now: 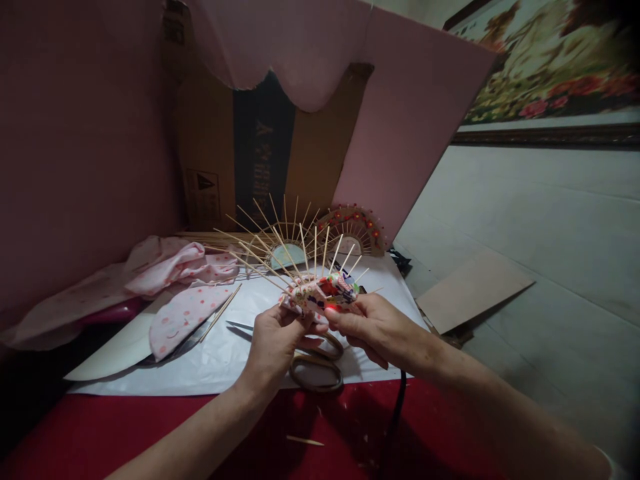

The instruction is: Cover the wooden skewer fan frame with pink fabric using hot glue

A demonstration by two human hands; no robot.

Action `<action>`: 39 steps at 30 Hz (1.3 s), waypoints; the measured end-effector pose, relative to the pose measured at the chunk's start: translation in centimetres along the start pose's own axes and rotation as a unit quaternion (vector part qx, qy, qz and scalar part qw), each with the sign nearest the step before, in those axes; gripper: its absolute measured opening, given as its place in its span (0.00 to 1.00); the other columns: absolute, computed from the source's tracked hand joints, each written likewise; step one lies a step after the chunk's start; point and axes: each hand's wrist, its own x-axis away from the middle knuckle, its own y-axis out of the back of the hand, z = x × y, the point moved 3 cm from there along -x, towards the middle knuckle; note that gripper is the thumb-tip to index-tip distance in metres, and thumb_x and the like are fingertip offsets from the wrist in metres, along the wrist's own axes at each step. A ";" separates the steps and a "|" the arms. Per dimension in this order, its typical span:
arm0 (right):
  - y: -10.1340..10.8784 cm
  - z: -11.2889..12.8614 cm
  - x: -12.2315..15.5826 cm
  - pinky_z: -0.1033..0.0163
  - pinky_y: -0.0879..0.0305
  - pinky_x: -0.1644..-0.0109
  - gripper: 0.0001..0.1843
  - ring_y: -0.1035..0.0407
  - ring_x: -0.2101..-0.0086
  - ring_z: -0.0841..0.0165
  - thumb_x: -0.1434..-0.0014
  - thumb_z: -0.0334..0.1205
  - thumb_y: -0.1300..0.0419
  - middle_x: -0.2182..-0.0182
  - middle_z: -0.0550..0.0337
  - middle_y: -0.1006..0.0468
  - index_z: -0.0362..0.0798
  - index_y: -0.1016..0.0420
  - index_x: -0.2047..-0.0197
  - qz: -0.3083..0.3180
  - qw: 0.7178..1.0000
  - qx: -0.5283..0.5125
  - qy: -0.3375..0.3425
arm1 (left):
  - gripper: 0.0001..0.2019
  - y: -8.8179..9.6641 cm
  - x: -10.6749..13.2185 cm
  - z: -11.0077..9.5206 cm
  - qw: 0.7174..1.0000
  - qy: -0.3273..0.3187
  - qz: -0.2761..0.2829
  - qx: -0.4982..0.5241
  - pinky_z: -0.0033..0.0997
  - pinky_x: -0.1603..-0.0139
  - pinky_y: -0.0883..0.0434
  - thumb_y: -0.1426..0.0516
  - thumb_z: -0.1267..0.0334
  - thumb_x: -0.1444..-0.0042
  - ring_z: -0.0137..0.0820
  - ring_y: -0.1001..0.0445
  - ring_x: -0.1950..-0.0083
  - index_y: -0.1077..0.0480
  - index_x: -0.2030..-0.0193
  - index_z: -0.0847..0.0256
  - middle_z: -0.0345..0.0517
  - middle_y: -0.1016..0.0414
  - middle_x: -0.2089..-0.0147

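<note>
Item: fan-shaped piece [316, 295], base covered in white fabric [303, 293] printed with red, blue and green patterning. Thin pale sticks [315, 250] project from its curved upper edge, central ones near upright, outer ones splayed left and right. Held raised, inboard of the right edge of the surface [387, 277].

1. Near: red worktop [210, 433], low pass OK; loose short stick [305, 441] and, to right, dark cord [401, 397] in the way.
2. Middle: scissors [315, 388] block low route between left hand [273, 337] and right hand [367, 327].
3. Spread sticks [315, 253] obstruct far-side approach.
4. Far: stick frame [287, 256], then cardboard [210, 153].
5. Left: gap over white sheet [215, 363]; dotted half-round piece [185, 319] beyond.
</note>
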 end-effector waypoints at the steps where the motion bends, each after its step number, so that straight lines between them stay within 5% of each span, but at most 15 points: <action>1: 0.0 0.0 0.0 0.73 0.56 0.90 0.26 0.50 0.89 0.80 0.45 0.61 0.46 0.87 0.71 0.45 0.47 0.41 0.80 -0.002 1.000 0.003 -0.002 | 0.12 0.0 0.0 0.0 1.000 -0.001 -0.001 0.001 0.29 0.75 0.26 0.34 0.62 0.59 0.32 0.23 0.73 0.26 0.68 0.67 0.47 0.22 0.71; 22: 0.6 0.5 0.3 0.75 0.52 0.91 0.25 0.48 0.89 0.80 0.44 0.59 0.46 0.87 0.70 0.45 0.46 0.40 0.80 0.048 0.998 0.036 0.003 | 0.15 0.2 -0.1 0.1 1.000 -0.003 0.011 0.003 0.30 0.75 0.25 0.34 0.60 0.60 0.36 0.22 0.71 0.27 0.66 0.69 0.50 0.21 0.70; 39: 0.5 0.3 0.0 0.75 0.54 0.90 0.23 0.49 0.90 0.81 0.43 0.55 0.46 0.86 0.69 0.42 0.45 0.36 0.78 0.014 0.997 -0.069 0.018 | 0.13 0.1 -0.1 0.1 1.000 0.009 -0.009 -0.018 0.31 0.74 0.24 0.35 0.61 0.59 0.38 0.21 0.70 0.27 0.69 0.68 0.49 0.22 0.71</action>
